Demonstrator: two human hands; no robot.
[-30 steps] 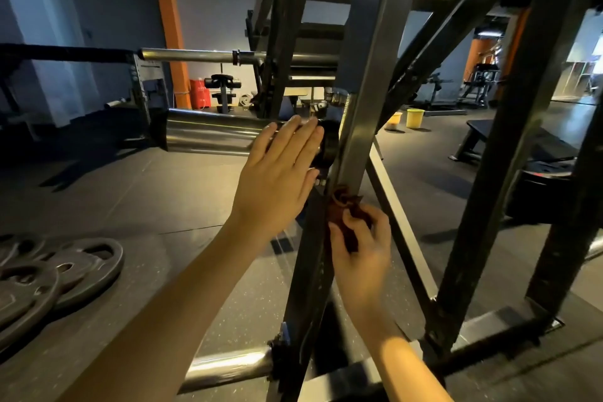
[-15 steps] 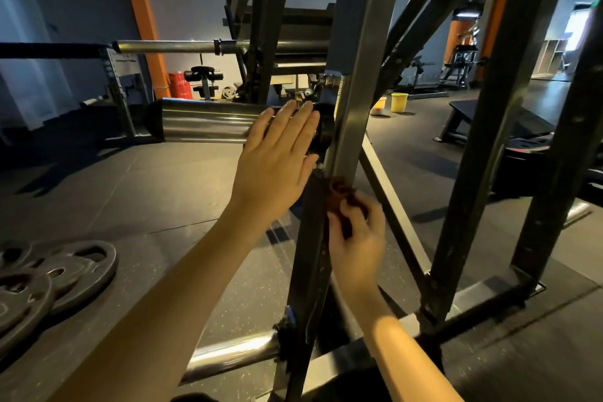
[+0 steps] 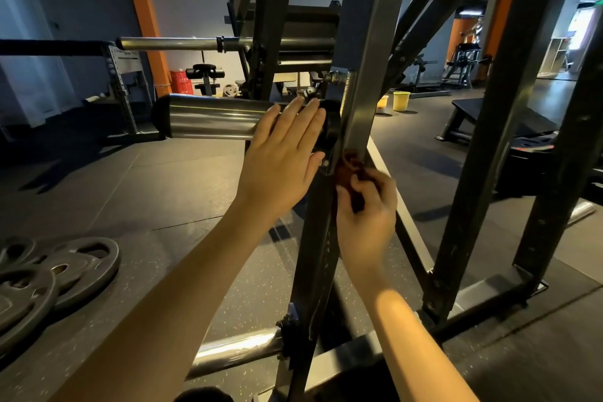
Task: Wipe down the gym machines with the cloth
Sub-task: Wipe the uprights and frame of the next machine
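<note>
Fingers [image 3: 375, 179] of right hand [image 3: 367, 219] curled, pinching reddish-brown cloth [image 3: 346, 170] against dark steel machine upright [image 3: 362, 101]. Left hand [image 3: 280, 163] flat, fingers straight, resting on chrome plate sleeve [image 3: 212, 121] just beside upright.

Dark speckled rubber floor [image 3: 163, 199], laid in large mats with visible seams. Left foreground: grey round iron weight plates [image 3: 65, 271], lying flat and overlapping. Centre and right: black steel machine frame [image 3: 483, 295], its base bar resting on the floor. Background: yellow plastic bucket [image 3: 401, 100], low black bench [image 3: 463, 114], red container [image 3: 181, 81].
</note>
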